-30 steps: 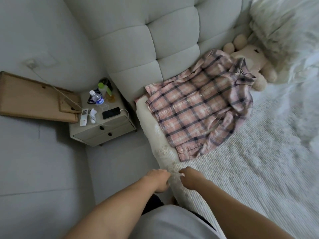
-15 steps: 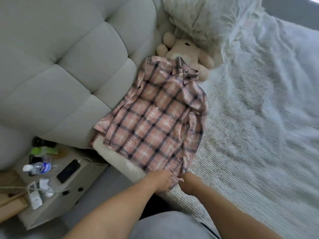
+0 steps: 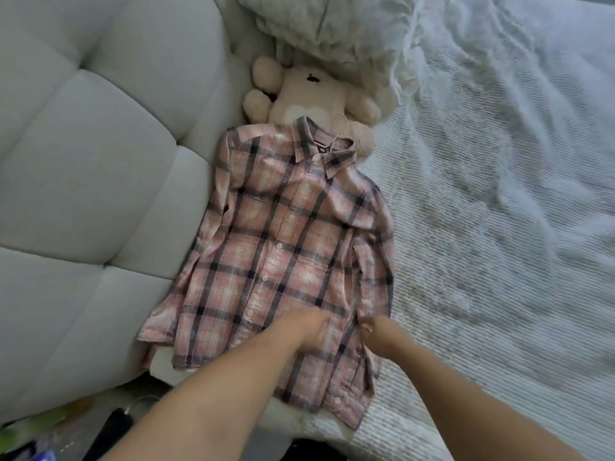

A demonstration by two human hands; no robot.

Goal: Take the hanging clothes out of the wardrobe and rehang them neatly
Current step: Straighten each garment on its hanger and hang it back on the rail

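Where it lies buttoned, plaid shirt [image 3: 286, 247] (collar label unreadable) under both hands.

A home bedroom: a bed [image 3: 499, 227] with white ribbed cover, tufted grey headboard [image 3: 83, 161] at nine o'clock, pillow [image 3: 332, 24] and teddy bear [image 3: 309, 94] at twelve.

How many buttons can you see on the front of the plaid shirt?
4 on the plaid shirt: mid-chest, below it, near the left hand, and at the hem. The hands may hide more.
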